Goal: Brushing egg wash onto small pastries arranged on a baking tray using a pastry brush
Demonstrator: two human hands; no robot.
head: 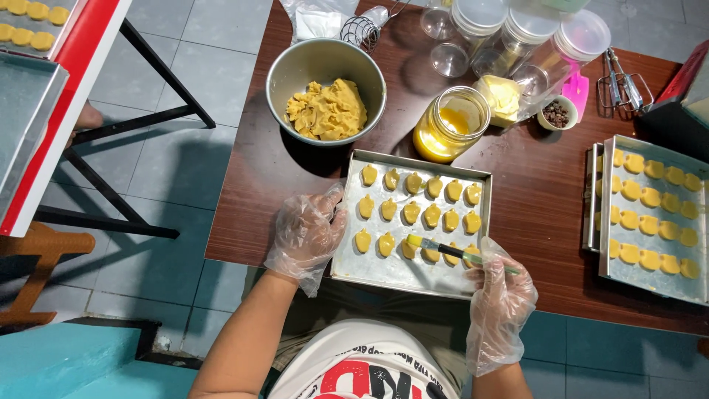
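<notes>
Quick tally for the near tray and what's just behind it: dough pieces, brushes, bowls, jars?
Yellow shaped dough pieces on the near metal tray: 18
Yellow-bristled pastry brush, in the right hand: 1
Round metal bowl of dough: 1
Glass jar of yellow liquid: 1
Total: 21

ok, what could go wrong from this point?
1. The baking tray overhangs the table's near edge; only the left hand steadies it, so a firm stroke might tip it.
2. The brush in the right hand could smear or dent the close-set cookies.
3. The open glaze jar sits right behind the tray; a bump could spill it.
</notes>
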